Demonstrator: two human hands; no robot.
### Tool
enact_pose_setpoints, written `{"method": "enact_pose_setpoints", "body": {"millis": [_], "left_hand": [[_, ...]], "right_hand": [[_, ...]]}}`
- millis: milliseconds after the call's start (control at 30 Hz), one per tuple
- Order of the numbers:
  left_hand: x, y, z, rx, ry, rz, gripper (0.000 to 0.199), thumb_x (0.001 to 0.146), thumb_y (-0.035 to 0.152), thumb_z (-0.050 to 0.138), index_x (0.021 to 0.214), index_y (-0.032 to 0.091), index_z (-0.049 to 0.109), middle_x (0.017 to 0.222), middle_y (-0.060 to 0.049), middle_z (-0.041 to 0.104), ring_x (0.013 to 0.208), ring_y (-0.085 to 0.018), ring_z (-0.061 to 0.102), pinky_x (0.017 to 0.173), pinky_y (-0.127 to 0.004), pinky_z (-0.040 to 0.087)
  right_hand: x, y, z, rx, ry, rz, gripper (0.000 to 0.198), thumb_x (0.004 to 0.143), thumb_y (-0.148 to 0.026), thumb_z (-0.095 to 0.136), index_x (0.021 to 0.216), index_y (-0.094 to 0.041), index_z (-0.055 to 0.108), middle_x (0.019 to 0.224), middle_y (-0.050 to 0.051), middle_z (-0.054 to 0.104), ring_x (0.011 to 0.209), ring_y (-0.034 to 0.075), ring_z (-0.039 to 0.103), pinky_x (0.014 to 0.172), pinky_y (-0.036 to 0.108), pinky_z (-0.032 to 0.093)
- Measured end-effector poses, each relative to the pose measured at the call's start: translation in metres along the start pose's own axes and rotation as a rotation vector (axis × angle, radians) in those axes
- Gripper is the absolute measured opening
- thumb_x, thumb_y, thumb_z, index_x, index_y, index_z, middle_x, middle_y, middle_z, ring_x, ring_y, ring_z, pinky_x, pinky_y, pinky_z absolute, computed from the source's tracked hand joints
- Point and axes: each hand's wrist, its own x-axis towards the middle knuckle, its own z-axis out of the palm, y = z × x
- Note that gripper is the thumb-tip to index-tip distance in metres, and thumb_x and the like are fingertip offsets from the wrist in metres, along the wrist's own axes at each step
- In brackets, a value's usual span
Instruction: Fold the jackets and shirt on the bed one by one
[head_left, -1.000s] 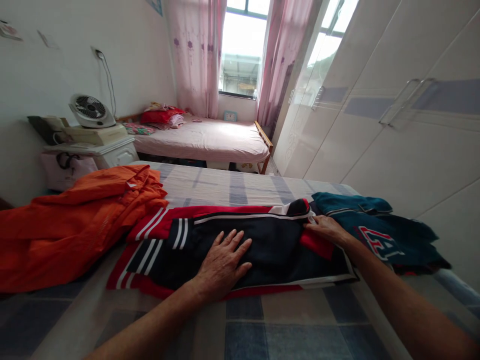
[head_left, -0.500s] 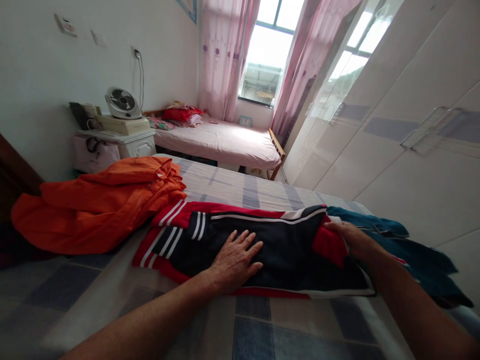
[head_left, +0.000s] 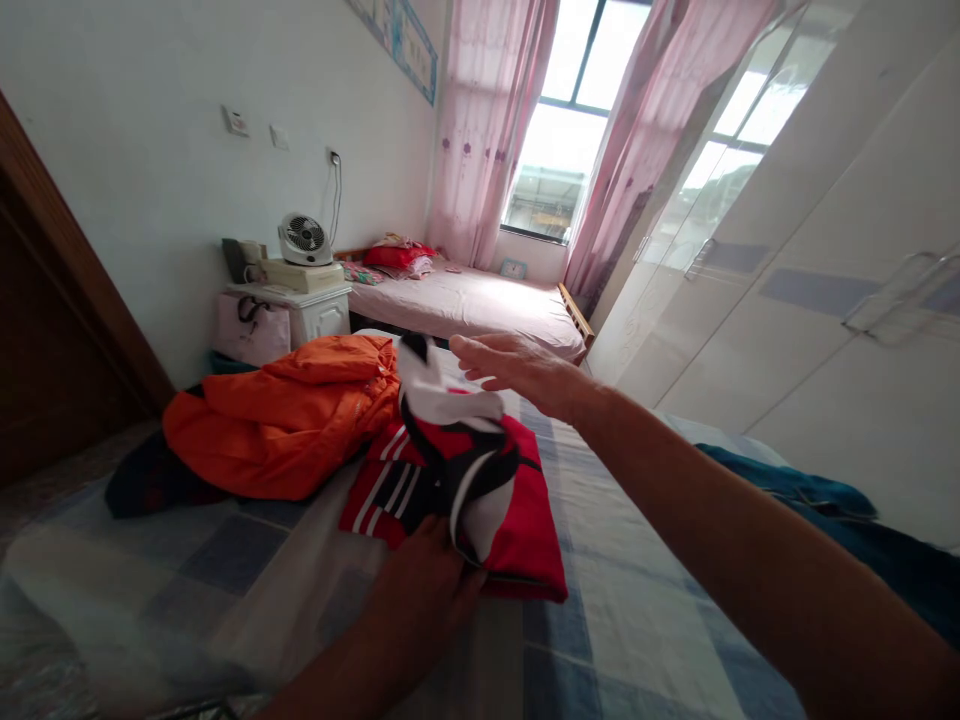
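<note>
A red, navy and white tracksuit jacket lies folded over on itself on the bed, its striped cuffs or hem at the left. A loose white and black part of it stands up, blurred, at the far side. My left hand rests against the jacket's near edge; its fingers are partly under the fold and smeared by motion. Above the jacket's far side my right hand is open, fingers stretched out to the left, with nothing held in it.
An orange jacket lies bunched just left of the tracksuit jacket, over a dark garment. Teal clothing lies at the right on the checked sheet. Beyond are a fan, a second bed and a white wardrobe.
The jacket's right end has been folded over to the left, showing its red side. My right hand has let go and moved left. The view has shifted.
</note>
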Motion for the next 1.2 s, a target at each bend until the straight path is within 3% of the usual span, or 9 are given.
{"method": "enact_pose_setpoints", "body": {"millis": [100, 200, 300, 400, 600, 767, 867, 1033, 1200], "left_hand": [[-0.043, -0.022, 0.006, -0.408, -0.018, -0.272, 0.028, 0.081, 0.032, 0.051, 0.100, 0.019, 0.067, 0.102, -0.011, 0.069, 0.096, -0.029, 0.064, 0.086, -0.043, 0.049], [-0.069, -0.031, 0.023, -1.059, 0.108, -0.566, 0.049, 0.065, 0.044, 0.070, 0.106, 0.018, 0.063, 0.105, -0.011, 0.070, 0.095, -0.030, 0.066, 0.082, -0.039, 0.053], [-0.069, -0.023, 0.031, -1.564, 0.298, -0.792, 0.057, 0.058, 0.034, 0.078, 0.109, 0.015, 0.061, 0.112, -0.013, 0.068, 0.109, -0.029, 0.062, 0.095, -0.037, 0.049], [-0.051, -0.008, 0.025, -1.762, 0.436, -0.906, 0.042, 0.069, 0.018, 0.072, 0.109, 0.014, 0.061, 0.111, -0.011, 0.069, 0.114, -0.025, 0.059, 0.103, -0.036, 0.043], [-0.014, -0.001, 0.020, -1.828, 0.569, -0.838, 0.045, 0.077, 0.015, 0.067, 0.121, 0.018, 0.056, 0.111, -0.007, 0.069, 0.105, -0.023, 0.064, 0.095, -0.037, 0.052], [0.006, 0.001, 0.011, -1.726, 0.704, -0.822, 0.046, 0.076, 0.013, 0.067, 0.120, 0.019, 0.057, 0.101, -0.006, 0.072, 0.093, -0.021, 0.069, 0.082, -0.032, 0.058], [0.026, 0.010, -0.009, -1.624, 0.722, -0.696, 0.039, 0.077, 0.013, 0.064, 0.116, 0.017, 0.060, 0.096, -0.006, 0.073, 0.088, -0.020, 0.069, 0.077, -0.030, 0.058], [0.082, 0.014, -0.034, -1.508, 0.470, -0.550, 0.038, 0.075, 0.014, 0.062, 0.113, 0.012, 0.060, 0.090, -0.009, 0.073, 0.081, -0.021, 0.070, 0.074, -0.031, 0.058], [0.132, -0.012, -0.004, -1.033, 0.225, -0.463, 0.046, 0.075, 0.035, 0.066, 0.112, 0.008, 0.058, 0.098, -0.017, 0.069, 0.083, -0.025, 0.069, 0.075, -0.038, 0.056]], "right_hand": [[0.011, 0.022, 0.001, -0.322, 0.040, -0.006, 0.042, 0.081, -0.052, 0.055, 0.100, -0.016, 0.065, 0.095, 0.002, 0.067, 0.095, 0.018, 0.058, 0.083, 0.029, 0.044], [0.007, 0.072, -0.011, -0.531, 0.051, 0.233, 0.060, 0.077, -0.055, 0.059, 0.120, -0.012, 0.058, 0.123, 0.013, 0.059, 0.115, 0.027, 0.050, 0.097, 0.036, 0.036], [-0.003, 0.125, -0.018, -0.510, -0.058, 0.447, 0.083, 0.067, -0.061, 0.066, 0.131, -0.010, 0.050, 0.133, 0.019, 0.051, 0.120, 0.029, 0.047, 0.100, 0.037, 0.034], [-0.007, 0.157, -0.019, -0.433, -0.135, 0.502, 0.083, 0.064, -0.066, 0.065, 0.126, -0.012, 0.055, 0.122, 0.016, 0.059, 0.104, 0.024, 0.058, 0.085, 0.031, 0.045], [-0.006, 0.167, -0.021, -0.284, -0.287, 0.545, 0.049, 0.058, -0.059, 0.073, 0.071, -0.012, 0.070, 0.069, 0.006, 0.066, 0.061, 0.016, 0.058, 0.054, 0.025, 0.042], [-0.029, 0.158, -0.030, -0.020, -0.271, 0.447, 0.038, 0.068, -0.049, 0.068, 0.086, -0.016, 0.071, 0.081, 0.003, 0.071, 0.067, 0.014, 0.062, 0.061, 0.024, 0.048], [-0.061, 0.140, -0.047, 0.195, -0.139, 0.315, 0.039, 0.070, -0.048, 0.069, 0.092, -0.016, 0.070, 0.084, 0.004, 0.072, 0.069, 0.016, 0.064, 0.064, 0.026, 0.050], [-0.134, 0.112, -0.070, 0.336, 0.222, 0.256, 0.041, 0.073, -0.046, 0.069, 0.101, -0.016, 0.068, 0.088, 0.005, 0.073, 0.074, 0.019, 0.067, 0.067, 0.030, 0.053], [-0.198, 0.143, -0.054, 0.354, 0.299, 0.442, 0.047, 0.074, -0.049, 0.064, 0.107, -0.016, 0.065, 0.101, 0.009, 0.071, 0.087, 0.024, 0.067, 0.073, 0.034, 0.053]]}}
